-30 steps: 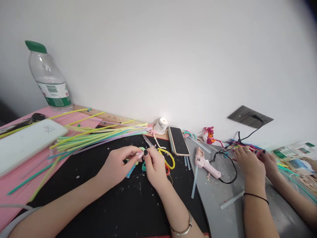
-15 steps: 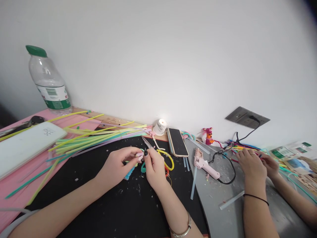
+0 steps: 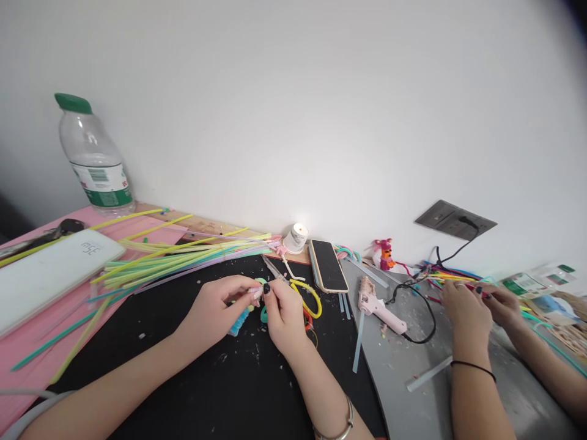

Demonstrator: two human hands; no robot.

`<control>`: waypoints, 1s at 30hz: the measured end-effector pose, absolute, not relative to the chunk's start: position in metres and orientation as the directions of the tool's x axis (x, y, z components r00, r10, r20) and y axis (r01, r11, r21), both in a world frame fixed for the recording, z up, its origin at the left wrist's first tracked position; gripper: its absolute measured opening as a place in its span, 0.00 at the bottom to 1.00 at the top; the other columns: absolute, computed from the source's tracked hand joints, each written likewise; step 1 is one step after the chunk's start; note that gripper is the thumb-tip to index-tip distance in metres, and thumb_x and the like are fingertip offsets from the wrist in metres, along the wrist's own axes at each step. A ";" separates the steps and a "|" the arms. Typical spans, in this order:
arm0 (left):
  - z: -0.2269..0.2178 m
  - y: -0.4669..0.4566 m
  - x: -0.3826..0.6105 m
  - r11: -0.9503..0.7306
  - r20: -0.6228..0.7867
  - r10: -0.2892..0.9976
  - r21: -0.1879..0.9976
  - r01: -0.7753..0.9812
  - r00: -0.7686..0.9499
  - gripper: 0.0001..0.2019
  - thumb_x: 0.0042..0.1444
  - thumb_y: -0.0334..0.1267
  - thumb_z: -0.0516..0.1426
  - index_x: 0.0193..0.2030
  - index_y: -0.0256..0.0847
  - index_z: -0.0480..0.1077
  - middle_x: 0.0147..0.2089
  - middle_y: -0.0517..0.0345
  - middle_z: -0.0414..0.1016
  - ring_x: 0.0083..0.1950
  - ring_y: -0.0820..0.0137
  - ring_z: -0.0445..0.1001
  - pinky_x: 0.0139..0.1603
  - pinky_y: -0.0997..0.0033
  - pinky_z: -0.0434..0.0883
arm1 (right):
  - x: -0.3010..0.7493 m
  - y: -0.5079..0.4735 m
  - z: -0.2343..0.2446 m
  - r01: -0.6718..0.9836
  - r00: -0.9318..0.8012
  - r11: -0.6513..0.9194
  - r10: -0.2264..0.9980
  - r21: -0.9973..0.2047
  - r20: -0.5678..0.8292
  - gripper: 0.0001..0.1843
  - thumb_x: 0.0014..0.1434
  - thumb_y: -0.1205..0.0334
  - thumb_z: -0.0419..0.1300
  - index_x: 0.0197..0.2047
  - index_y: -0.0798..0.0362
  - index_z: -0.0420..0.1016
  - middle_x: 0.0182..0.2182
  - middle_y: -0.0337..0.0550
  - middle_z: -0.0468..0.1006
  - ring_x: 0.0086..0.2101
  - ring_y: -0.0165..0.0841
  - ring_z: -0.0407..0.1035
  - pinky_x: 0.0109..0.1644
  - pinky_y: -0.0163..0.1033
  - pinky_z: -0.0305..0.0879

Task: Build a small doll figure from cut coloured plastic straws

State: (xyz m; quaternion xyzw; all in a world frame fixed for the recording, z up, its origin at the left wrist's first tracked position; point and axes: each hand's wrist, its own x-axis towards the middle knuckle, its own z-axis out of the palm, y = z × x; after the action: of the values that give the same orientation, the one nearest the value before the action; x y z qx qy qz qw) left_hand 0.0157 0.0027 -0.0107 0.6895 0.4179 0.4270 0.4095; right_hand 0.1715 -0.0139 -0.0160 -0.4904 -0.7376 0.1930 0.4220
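Observation:
Over the black mat [image 3: 257, 385] both hands meet at their fingertips. My left hand [image 3: 213, 308] is closed in a pinch on a small lilac piece [image 3: 255, 293]. Closed too, my right hand [image 3: 285, 315] has its thumb and fingers pressed together at the far end of that piece; what lies between them is hidden. Below my left fingers shows a fuzzy blue piece [image 3: 239, 322], partly covered. Scissors with yellow handles [image 3: 312, 297] lie just beyond my right hand, next to an orange-red loop [image 3: 307, 320].
Pipe cleaners [image 3: 183, 264] spread at left near a white power bank [image 3: 59, 275] and bottle [image 3: 96, 159]. A paper cup [image 3: 296, 239], phone [image 3: 329, 266] and pink glue gun [image 3: 380, 311] with cable stand beyond. A co-worker's hands [image 3: 470, 308] work at right.
Both hands stay together at the lilac piece, with slight finger movement. The co-worker's hands have shifted a little. The whole view has tilted slightly.

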 end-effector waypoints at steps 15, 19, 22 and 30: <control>-0.016 0.004 0.016 -0.268 0.226 0.941 0.952 0.148 0.251 0.09 0.56 0.43 0.57 0.36 0.41 0.75 0.32 0.57 0.78 0.32 0.68 0.76 0.34 0.71 0.74 | 0.174 -0.011 -0.017 0.595 -0.129 0.417 0.893 -0.687 0.431 0.15 0.65 0.62 0.46 0.26 0.51 0.60 0.22 0.36 0.63 0.25 0.30 0.59 0.30 0.35 0.53; -0.020 0.011 0.015 -0.136 0.130 0.983 0.990 0.038 0.127 0.12 0.53 0.45 0.60 0.39 0.40 0.73 0.29 0.57 0.77 0.32 0.66 0.77 0.35 0.69 0.74 | 0.179 -0.007 -0.017 0.579 0.025 0.334 0.905 -0.744 0.425 0.13 0.65 0.61 0.47 0.29 0.52 0.65 0.24 0.37 0.66 0.26 0.31 0.61 0.31 0.35 0.55; -0.021 0.019 0.012 -0.068 0.068 0.998 0.995 -0.071 0.005 0.15 0.50 0.48 0.62 0.38 0.39 0.73 0.28 0.59 0.75 0.30 0.68 0.75 0.34 0.69 0.74 | 0.185 -0.004 -0.019 0.572 0.160 0.294 0.876 -0.766 0.455 0.11 0.64 0.60 0.48 0.32 0.53 0.66 0.26 0.38 0.68 0.28 0.31 0.62 0.33 0.35 0.57; -0.024 0.033 0.003 0.033 -0.092 0.986 0.927 -0.374 -0.141 0.20 0.41 0.47 0.68 0.38 0.38 0.72 0.32 0.60 0.73 0.29 0.74 0.70 0.30 0.75 0.71 | 0.198 0.004 -0.021 0.454 0.362 0.236 0.832 -0.859 0.420 0.17 0.65 0.56 0.48 0.26 0.52 0.64 0.23 0.38 0.69 0.26 0.31 0.63 0.31 0.35 0.59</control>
State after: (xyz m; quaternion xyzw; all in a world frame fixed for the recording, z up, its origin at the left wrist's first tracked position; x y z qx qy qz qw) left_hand 0.0035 0.0327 -0.0243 0.3399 0.4500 0.6065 0.5605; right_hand 0.1984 0.0040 -0.0211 -0.5955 -0.5400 0.1656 0.5712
